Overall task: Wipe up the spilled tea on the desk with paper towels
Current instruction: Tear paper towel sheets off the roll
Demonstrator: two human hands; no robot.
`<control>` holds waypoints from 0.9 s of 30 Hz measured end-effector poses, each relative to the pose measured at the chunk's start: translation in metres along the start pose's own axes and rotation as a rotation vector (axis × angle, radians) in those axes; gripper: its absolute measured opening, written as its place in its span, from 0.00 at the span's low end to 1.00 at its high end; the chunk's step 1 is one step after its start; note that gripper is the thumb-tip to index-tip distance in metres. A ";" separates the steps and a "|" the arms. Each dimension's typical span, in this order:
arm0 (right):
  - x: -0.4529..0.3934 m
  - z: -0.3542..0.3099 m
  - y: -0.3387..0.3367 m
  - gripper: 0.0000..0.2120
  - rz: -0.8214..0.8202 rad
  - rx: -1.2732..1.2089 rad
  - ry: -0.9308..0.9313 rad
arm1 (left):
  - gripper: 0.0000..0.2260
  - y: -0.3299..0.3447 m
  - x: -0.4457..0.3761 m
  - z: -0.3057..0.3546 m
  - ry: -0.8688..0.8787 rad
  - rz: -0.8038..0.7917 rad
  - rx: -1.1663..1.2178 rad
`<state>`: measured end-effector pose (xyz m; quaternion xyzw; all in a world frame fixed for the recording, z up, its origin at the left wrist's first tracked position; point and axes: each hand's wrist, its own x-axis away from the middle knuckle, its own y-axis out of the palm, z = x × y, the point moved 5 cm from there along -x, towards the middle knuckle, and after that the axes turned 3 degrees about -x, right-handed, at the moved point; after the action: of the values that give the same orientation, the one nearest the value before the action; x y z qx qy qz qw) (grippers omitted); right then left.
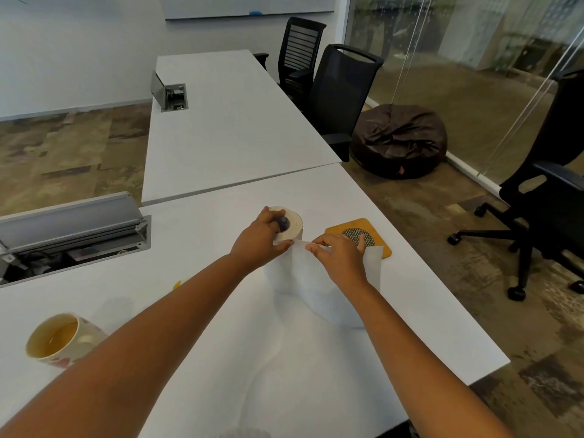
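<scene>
A white paper towel roll [292,227] stands upright on the white desk [221,327], a little beyond the middle. My left hand [264,240] grips the roll from its left side, fingers over the top by the dark core. A long sheet of paper towel [303,279] trails off the roll toward me and lies curled on the desk. My right hand [339,256] pinches the sheet's top edge just right of the roll. A small yellow trace of tea [177,284] shows on the desk left of my left forearm.
A floral mug [63,339] with tea lies tipped at the near left. A yellow coaster [360,233] sits right of the roll, partly under the sheet. An open cable tray [72,238] is at the left. Black office chairs [341,90] and a beanbag [399,140] stand right.
</scene>
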<state>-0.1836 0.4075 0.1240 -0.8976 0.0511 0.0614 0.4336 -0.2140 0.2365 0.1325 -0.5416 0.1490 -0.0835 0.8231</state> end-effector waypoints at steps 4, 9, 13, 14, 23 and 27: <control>0.001 0.001 0.002 0.15 0.004 0.002 -0.002 | 0.18 0.001 -0.001 0.000 0.009 -0.020 0.005; 0.001 0.006 0.005 0.14 0.010 -0.037 0.029 | 0.15 0.001 -0.001 0.002 0.001 0.004 0.037; 0.005 0.018 0.005 0.13 0.020 -0.078 0.076 | 0.14 0.001 -0.003 -0.003 -0.003 -0.017 0.043; 0.007 0.020 0.005 0.13 0.019 -0.110 0.081 | 0.14 0.001 -0.004 -0.003 0.002 -0.026 0.044; 0.021 0.035 0.020 0.18 -0.329 -0.185 0.118 | 0.35 0.007 0.005 -0.006 0.097 -0.211 -0.108; 0.024 0.050 0.027 0.15 -0.425 -0.245 0.209 | 0.31 0.007 0.008 -0.006 0.095 -0.166 -0.209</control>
<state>-0.1670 0.4293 0.0691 -0.9354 -0.1018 -0.1182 0.3174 -0.2089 0.2316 0.1225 -0.6303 0.1506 -0.1608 0.7445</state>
